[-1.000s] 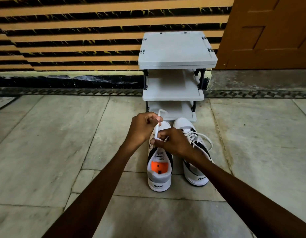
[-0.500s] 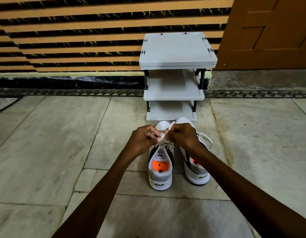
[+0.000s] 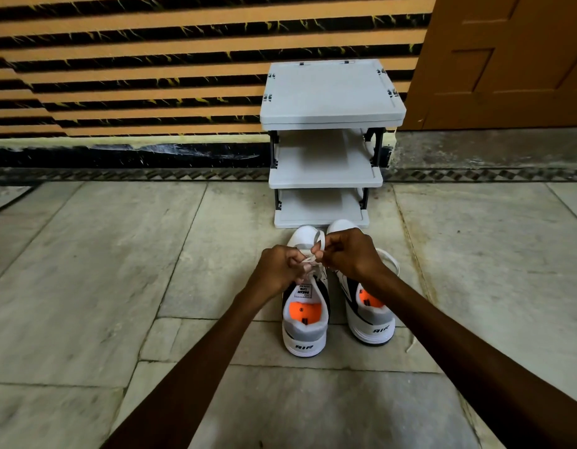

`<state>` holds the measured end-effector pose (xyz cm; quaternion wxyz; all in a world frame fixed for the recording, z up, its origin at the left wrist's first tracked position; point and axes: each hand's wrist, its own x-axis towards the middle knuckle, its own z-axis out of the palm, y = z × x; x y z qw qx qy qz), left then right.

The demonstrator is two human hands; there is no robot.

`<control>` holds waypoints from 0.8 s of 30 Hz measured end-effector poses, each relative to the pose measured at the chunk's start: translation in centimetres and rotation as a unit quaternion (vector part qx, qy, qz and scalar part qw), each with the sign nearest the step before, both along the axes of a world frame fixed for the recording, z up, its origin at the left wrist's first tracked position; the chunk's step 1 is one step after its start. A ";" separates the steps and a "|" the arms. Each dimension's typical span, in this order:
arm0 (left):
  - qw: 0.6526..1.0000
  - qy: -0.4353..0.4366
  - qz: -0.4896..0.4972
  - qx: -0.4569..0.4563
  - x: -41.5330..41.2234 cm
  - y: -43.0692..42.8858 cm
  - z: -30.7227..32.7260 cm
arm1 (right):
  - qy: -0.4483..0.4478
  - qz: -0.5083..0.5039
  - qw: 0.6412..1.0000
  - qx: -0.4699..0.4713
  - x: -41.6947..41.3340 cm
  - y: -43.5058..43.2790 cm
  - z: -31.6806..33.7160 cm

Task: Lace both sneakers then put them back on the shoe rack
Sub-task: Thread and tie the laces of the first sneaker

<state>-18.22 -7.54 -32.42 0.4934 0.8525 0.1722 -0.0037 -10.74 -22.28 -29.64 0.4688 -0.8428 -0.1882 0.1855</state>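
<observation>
Both hands pinch the flat white lace [image 3: 313,254] – left hand [image 3: 279,268], right hand [image 3: 348,254] – above the left white-and-black sneaker [image 3: 305,315] on the pale stone floor [image 3: 118,286] before the grey plastic shoe rack [image 3: 329,147]; even tension would likely seat the knot.

The shoe rack [image 3: 332,92] has matt grey plastic shelves on dark posts. The left sneaker [image 3: 305,335] and right sneaker [image 3: 376,324] look like smooth white synthetic leather with grey cloth-like heel panels. The lace [image 3: 318,238] is flat white woven cloth. The floor [image 3: 86,286] is veined stone with a dull sheen. The door [image 3: 507,59] is matt brown wood.
</observation>
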 end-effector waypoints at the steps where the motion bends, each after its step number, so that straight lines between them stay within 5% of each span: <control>1: 1.000 0.007 -0.010 -0.029 -0.1 0.3 0.1 | 0.007 -0.002 1.000 0.001 0.0 0.0 0.1; 4: 1.000 0.019 -0.022 -0.010 -0.3 0.5 0.6 | 0.018 -0.005 1.000 0.003 -0.2 0.1 0.2; 8: 0.966 0.017 0.032 0.257 -0.6 0.0 0.8 | 0.012 0.001 1.000 0.001 -0.4 0.2 0.2; 10: 0.952 -0.023 0.019 0.305 -0.6 -0.5 0.5 | 0.005 0.007 1.000 -0.009 -0.5 0.2 0.4; 15: 0.973 -0.053 -0.025 0.223 -0.1 -1.2 -0.4 | -0.001 0.009 1.000 -0.025 -0.4 -0.1 0.6; 24: 0.998 -0.019 0.051 0.039 0.0 0.5 -0.1 | 0.009 0.012 1.000 -0.024 -0.5 -0.7 0.5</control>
